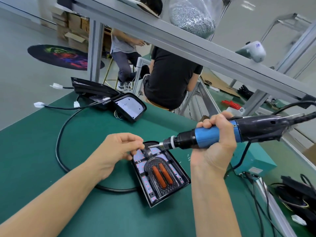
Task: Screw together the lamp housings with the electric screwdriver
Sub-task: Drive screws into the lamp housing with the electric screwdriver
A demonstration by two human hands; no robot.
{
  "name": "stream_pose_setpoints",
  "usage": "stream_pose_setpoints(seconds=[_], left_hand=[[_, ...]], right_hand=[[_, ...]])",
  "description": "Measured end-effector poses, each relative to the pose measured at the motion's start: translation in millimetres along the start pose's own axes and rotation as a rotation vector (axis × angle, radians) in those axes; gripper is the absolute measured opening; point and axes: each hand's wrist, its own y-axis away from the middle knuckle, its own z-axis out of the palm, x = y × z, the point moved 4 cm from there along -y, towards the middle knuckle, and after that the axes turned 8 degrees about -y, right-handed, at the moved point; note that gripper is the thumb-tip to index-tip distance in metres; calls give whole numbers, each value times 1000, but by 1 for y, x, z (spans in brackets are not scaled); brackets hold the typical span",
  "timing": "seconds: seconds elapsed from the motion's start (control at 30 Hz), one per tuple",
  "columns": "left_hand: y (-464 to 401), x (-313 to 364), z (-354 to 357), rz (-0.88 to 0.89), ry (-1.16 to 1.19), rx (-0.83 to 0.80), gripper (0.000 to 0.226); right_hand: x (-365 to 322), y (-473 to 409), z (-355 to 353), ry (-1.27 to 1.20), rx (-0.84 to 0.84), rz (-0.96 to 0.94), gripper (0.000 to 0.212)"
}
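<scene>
Steel bit tip meets the left hand's (119, 147) pinching fingers (136, 142), apparently seating a screw too small to confirm. Right hand (217, 134) grips the electric screwdriver (205, 139) lying near-horizontal, pointing frame-left above the lamp housing (160, 173) at lower centre on the green surface (51, 151).

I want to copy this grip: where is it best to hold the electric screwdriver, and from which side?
Hold the electric screwdriver by its blue barrel, as the right hand does, wrapping it from below. The barrel is round and lies nearly level, with the bit toward the lamp housing and the cord at the rear.
</scene>
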Motion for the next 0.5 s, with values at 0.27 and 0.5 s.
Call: stream_pose_setpoints(seconds=[0.27, 0.5], left_hand=[[-2, -18, -4, 232, -755, 81, 8], [2, -21, -3, 241, -762, 149, 13]], right_hand=[[32, 6, -16, 219, -18, -21, 25], [53, 12, -21, 346, -98, -8, 16]])
